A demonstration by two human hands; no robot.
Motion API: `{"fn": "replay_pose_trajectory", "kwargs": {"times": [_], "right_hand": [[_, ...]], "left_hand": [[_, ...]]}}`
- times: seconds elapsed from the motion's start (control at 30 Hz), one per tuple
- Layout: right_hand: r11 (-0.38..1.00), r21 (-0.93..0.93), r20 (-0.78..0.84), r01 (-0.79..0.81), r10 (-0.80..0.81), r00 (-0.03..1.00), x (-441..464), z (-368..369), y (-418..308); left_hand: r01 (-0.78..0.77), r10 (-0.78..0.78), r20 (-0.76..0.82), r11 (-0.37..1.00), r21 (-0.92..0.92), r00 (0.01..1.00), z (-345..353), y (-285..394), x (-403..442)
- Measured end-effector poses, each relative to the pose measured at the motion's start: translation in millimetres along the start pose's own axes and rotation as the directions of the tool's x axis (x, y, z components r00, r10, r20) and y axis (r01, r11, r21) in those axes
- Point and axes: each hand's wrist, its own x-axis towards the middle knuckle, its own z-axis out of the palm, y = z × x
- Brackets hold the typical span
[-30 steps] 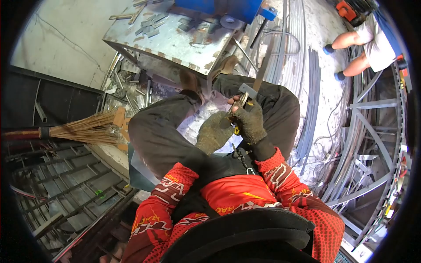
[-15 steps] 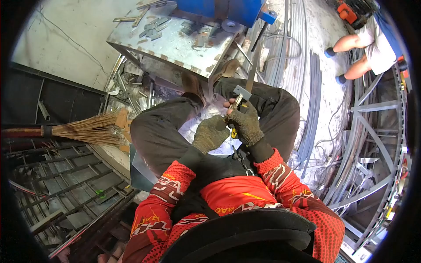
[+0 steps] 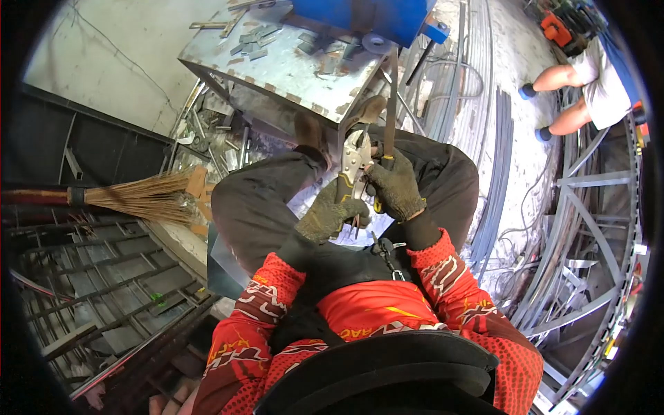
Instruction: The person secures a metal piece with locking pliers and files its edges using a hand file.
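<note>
1. Worktop (image 3: 277, 75): one, beyond the knees; more than ten small flat metal pieces (image 3: 257, 41) on it, overlapping in loose clusters, so no exact count
2. Blue metal housing (image 3: 360, 17): one, over the far side of the worktop, cut off by the frame
3. Other person (image 3: 602, 90): one, upper right, two legs and pale shorts visible
4. Long metal bars (image 3: 494, 173): one bundle on the floor, right of the right knee; individual bars too close to count
5. Broom (image 3: 142, 199): one, bristles towards the left knee
6. Flat metal strip (image 3: 391, 111): one, roughly upright in view, just right of the pliers
7. Locking pliers (image 3: 355, 153): one pair, silver head, dark-and-yellow handle
8. Pale disc (image 3: 376, 43): one, near the worktop's right-hand end
9. Position: pliers lie between the two gloved hands, above the lap; head points away from the body, handles run down into the left grip; strip rises from the right grip
10. Left hand (image 3: 324, 213): grip curled closed round the lower pliers handles
11. Right hand (image 3: 398, 190): grip closed about the strip's lower end, fingers close beside the pliers; whether they touch, cannot tell
</note>
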Motion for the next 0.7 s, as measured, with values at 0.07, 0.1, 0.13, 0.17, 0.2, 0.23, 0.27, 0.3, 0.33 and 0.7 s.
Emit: {"fn": "replay_pose_trajectory", "kwargs": {"times": [0.07,0.1,0.13,0.17,0.2,0.23,0.27,0.3,0.33,0.7], "right_hand": [[0.996,-0.064,-0.030,-0.063,0.061,0.998,1.6,-2.7,-4.6],[0.984,-0.122,-0.064,-0.127,0.120,0.991,2.1,-5.3,-6.6],[0.983,-0.130,-0.061,-0.126,0.119,0.991,4.9,-11.9,-5.6],[0.969,-0.221,-0.088,-0.113,0.095,0.992,7.3,-22.2,0.3],[0.946,-0.310,-0.110,-0.099,0.067,0.992,11.1,-32.1,7.0],[0.842,-0.539,-0.119,-0.016,-0.057,0.991,13.1,-43.2,17.5],[0.842,-0.539,-0.111,-0.015,-0.053,0.992,14.3,-52.4,29.8],[0.806,-0.591,-0.123,0.026,-0.122,0.985,14.3,-54.0,33.8],[0.765,-0.641,-0.133,0.064,-0.193,0.972,13.1,-55.3,38.5],[0.604,-0.671,0.189,0.431,-0.422,0.887,12.1,-28.0,45.4]], "left_hand": [[-0.031,0.030,0.013,0.999,0.037,0.999,20.7,27.0,-8.7],[-0.061,0.059,0.024,0.995,0.076,0.998,25.9,34.6,-10.3],[-0.066,0.064,0.024,0.995,0.069,0.998,14.6,29.2,-5.9],[-0.171,0.202,-0.049,0.917,0.361,0.978,-6.4,19.4,-1.3],[-0.227,0.351,-0.079,0.744,0.628,0.933,-21.0,17.0,2.7],[-0.487,0.643,0.133,0.412,0.770,0.754,-25.3,29.9,11.2],[-0.482,0.645,0.126,0.413,0.773,0.754,-31.6,35.3,11.8],[-0.321,0.546,-0.010,0.506,0.801,0.838,-39.8,38.5,10.7],[-0.148,0.429,-0.146,0.579,0.802,0.891,-45.3,39.5,9.4],[0.076,-0.065,-0.325,0.997,0.022,0.943,-34.7,-2.5,31.8]]}}
